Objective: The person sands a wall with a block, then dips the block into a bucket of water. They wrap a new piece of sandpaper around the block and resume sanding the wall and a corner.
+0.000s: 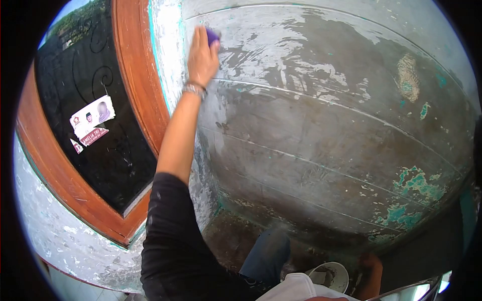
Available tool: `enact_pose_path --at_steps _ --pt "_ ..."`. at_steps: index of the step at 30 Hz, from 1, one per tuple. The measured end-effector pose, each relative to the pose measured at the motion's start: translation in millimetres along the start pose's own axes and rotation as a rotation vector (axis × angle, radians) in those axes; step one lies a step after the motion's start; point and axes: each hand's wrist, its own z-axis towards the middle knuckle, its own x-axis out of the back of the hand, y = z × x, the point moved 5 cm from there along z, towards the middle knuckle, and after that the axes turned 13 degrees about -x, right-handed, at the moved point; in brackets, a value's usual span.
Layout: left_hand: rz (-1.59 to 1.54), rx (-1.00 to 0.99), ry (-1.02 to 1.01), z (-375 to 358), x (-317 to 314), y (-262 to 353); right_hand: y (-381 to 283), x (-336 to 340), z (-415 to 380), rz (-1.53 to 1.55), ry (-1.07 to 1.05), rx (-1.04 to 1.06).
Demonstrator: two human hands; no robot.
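My left hand (202,59) is raised to the upper left part of the wall (301,125), beside the door frame. Its fingers are closed on a small flat purple piece (213,36), pressed against the wall; the hand covers most of it, so its exact kind does not show. Around it the grey wall bears streaky whitish smears. Low at the right, my right hand (370,268) hangs beside a white bucket (343,276). That hand is dark and blurred, and its fingers cannot be made out. Inside the bucket lies some pale material, partly seen.
A brown wooden frame (133,65) with a dark glass pane (75,55) and a torn sticker (93,118) stands close on the left. Green paint patches (419,185) mark the lower right wall. My knee (268,253) is below, near the wall's foot.
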Motion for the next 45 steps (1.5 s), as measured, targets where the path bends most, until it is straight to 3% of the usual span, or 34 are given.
enact_pose_path --at_steps 1,3,6,9,16,20,25,27,30,32,35,41,42,45 --pt "0.023 -0.02 0.037 19 -3 -18 20 -12 19 0.062 0.028 -0.002" --pt "-0.013 0.144 -0.014 49 -1 -41 24 -8 14 0.124 0.058 -0.012" --pt "-0.102 0.128 -0.045 22 3 -21 -5 4 -4 0.102 0.011 -0.067" --pt "-0.013 0.038 -0.12 -49 12 19 -14 -5 -4 -0.017 -0.043 -0.02" --pt "-0.028 0.188 -0.275 -196 34 61 -76 19 -46 -0.078 0.009 -0.033" --pt "-0.091 0.299 -0.306 -245 37 71 -60 11 -43 -0.034 -0.01 -0.065" --pt "-0.015 0.263 -0.013 -121 20 16 -36 3 -35 0.072 -0.015 -0.099" --pt "0.019 0.22 -0.018 -68 18 -5 -27 -2 -25 0.077 -0.004 -0.058" --pt "0.016 0.323 0.032 -64 12 -5 -30 -8 -26 -0.113 0.004 -0.013" --pt "0.029 0.296 0.035 -95 8 12 -24 -24 -11 -0.123 -0.13 -0.065" --pt "0.027 0.259 0.044 -109 5 27 -26 -35 -5 -0.3 0.006 0.005" --pt "0.114 0.088 0.206 11 3 -30 -40 -5 -42 -0.053 -0.064 -0.075" --pt "0.059 0.21 0.067 36 5 -43 -38 -5 -41 -0.051 -0.062 -0.079" --pt "0.16 0.165 0.115 41 0 -52 -32 -14 -33 -0.002 -0.088 -0.092"
